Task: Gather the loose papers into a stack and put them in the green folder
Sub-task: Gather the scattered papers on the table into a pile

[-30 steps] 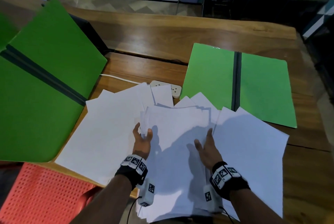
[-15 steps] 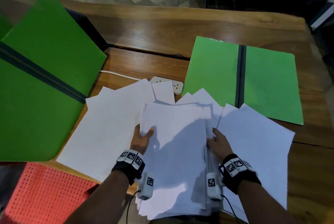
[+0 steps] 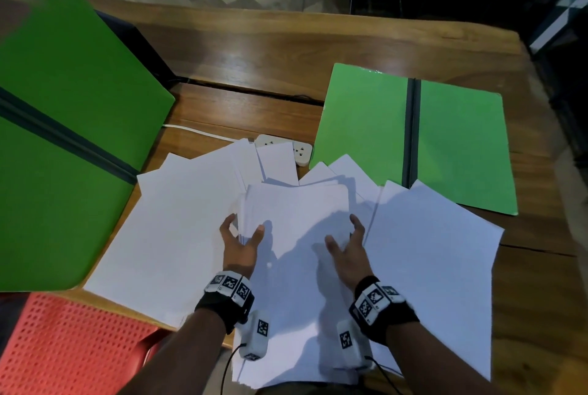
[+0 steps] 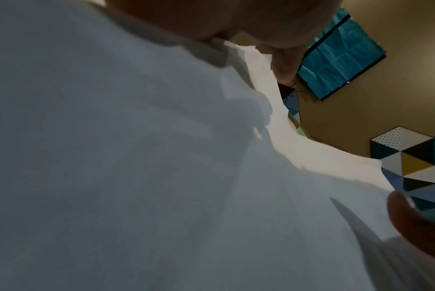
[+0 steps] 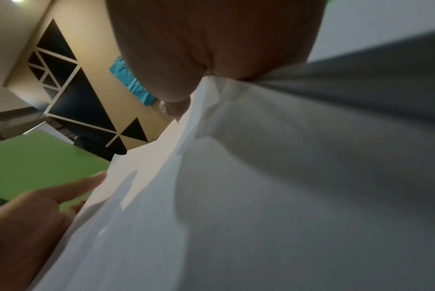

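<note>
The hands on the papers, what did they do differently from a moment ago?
The right hand had slid to the right edge of the paper stack half a second ago; now its palm lies back on top, fingers spread. The left hand still grips the stack's left edge. The green folder and the loose sheets stayed put.

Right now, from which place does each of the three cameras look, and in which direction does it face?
Head: worn on the head, looking forward and down at the wooden table, the paper stack and the open green folder; both hands and forearms show, left hand, right hand.
Left wrist: low on the papers, looking along the left hand toward a patterned wall; palm and a fingertip show.
Right wrist: low on the papers, looking along the right hand; palm and thumb show.
Shared: all views show the white papers; head and right wrist also show a green folder.
</note>
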`<state>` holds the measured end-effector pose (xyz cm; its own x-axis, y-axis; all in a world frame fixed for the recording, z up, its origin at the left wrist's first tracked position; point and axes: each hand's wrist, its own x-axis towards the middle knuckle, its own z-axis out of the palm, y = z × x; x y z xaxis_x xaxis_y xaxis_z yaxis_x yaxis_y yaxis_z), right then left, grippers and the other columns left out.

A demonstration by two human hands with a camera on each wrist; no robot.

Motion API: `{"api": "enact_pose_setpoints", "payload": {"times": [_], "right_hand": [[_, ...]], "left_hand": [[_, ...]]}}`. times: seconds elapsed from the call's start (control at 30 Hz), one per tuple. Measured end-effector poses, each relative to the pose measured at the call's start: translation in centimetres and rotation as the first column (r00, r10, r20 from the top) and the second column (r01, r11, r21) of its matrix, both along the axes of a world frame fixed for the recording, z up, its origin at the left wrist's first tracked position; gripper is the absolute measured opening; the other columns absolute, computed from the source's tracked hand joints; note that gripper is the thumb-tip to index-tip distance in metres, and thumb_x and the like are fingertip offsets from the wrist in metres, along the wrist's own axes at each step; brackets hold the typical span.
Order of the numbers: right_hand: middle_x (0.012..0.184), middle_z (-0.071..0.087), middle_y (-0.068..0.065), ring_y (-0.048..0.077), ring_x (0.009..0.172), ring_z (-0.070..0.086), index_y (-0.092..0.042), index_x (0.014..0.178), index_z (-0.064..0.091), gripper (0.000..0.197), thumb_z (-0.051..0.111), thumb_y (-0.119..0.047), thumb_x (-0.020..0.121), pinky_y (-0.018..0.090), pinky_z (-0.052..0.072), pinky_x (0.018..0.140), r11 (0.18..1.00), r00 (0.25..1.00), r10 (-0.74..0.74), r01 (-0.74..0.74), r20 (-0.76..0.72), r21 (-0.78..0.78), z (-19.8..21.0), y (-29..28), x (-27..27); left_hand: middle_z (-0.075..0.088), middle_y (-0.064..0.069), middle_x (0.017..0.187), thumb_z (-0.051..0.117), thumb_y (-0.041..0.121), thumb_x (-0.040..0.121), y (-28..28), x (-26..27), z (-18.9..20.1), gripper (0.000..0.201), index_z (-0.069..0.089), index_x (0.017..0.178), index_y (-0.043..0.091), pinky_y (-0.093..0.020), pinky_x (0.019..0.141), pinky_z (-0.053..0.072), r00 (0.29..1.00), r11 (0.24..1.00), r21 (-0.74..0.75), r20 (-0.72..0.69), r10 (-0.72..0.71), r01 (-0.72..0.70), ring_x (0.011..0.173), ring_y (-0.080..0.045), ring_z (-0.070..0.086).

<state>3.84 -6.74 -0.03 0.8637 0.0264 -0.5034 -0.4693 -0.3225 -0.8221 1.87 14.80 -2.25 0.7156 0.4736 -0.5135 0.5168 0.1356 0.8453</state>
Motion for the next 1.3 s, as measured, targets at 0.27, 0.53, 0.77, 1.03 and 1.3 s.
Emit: {"api": "enact_pose_setpoints", "payload": {"times": [0.27, 0.53, 0.77, 1.03, 1.3], "right_hand": [[0.145, 0.027, 0.014, 0.032, 0.131, 0.041, -0.016, 0.15, 0.014, 0.074, 0.058, -0.028, 0.091, 0.04, 0.037, 0.107, 0.857, 0.98, 0.196, -0.182, -0.022, -0.483, -1.1, -1.9, 3.6], [0.151, 0.014, 0.003, 0.031, 0.123, 0.049, -0.024, 0.152, 0.002, 0.079, 0.049, -0.009, 0.09, 0.044, 0.046, 0.098, 0.615, 0.823, 0.542, -0.525, -0.167, -0.588, 1.3, -1.0, 10.2], [0.149, 0.019, 0.002, 0.032, 0.113, 0.055, -0.037, 0.149, 0.012, 0.068, 0.043, -0.022, 0.09, 0.043, 0.048, 0.094, 0.468, 0.721, 0.654, -0.625, -0.231, -0.625, 1.3, 0.7, 12.5], [0.142, 0.028, 0.009, 0.034, 0.109, 0.057, -0.016, 0.136, 0.039, 0.041, 0.042, -0.025, 0.096, 0.043, 0.045, 0.097, 0.639, 0.847, 0.526, -0.454, -0.077, -0.621, 0.8, 0.8, 11.9], [0.157, 0.025, 0.006, 0.023, 0.143, 0.028, -0.016, 0.153, 0.006, 0.079, 0.057, -0.018, 0.093, 0.034, 0.026, 0.114, 0.991, 0.996, -0.079, 0.073, -0.045, -0.116, 0.0, 1.2, 7.8]], "left_hand": [[0.041, -0.007, 0.145, 0.066, 0.034, 0.087, 1.0, 0.6, -0.4, 0.076, 0.014, 0.141, 0.047, -0.051, 0.11, 0.035, 0.988, 0.988, 0.047, 0.027, -0.15, 0.148, 0.13, -0.029, 0.044], [0.037, -0.006, 0.15, 0.06, 0.03, 0.091, 2.0, 6.0, 0.7, 0.065, 0.023, 0.145, 0.031, -0.037, 0.109, 0.03, 0.961, 0.939, 0.232, 0.045, -0.273, 0.256, 0.139, -0.026, 0.033], [0.057, -0.007, 0.131, 0.054, 0.03, 0.095, 2.3, 7.1, 0.2, 0.033, 0.051, 0.125, 0.02, -0.029, 0.1, 0.035, 0.953, 0.879, 0.397, 0.034, -0.301, 0.264, 0.123, -0.028, 0.05], [0.065, -0.004, 0.108, 0.055, 0.03, 0.093, 1.9, 7.1, -0.7, 0.016, 0.061, 0.104, 0.019, -0.033, 0.092, 0.043, 0.972, 0.903, 0.379, 0.04, -0.233, 0.201, 0.104, -0.025, 0.058], [0.052, 0.006, 0.123, 0.054, 0.033, 0.094, 0.5, 7.3, 0.1, 0.038, 0.047, 0.13, 0.022, -0.029, 0.099, 0.035, 0.974, 0.898, 0.398, 0.044, -0.224, 0.188, 0.113, -0.014, 0.048]]}}
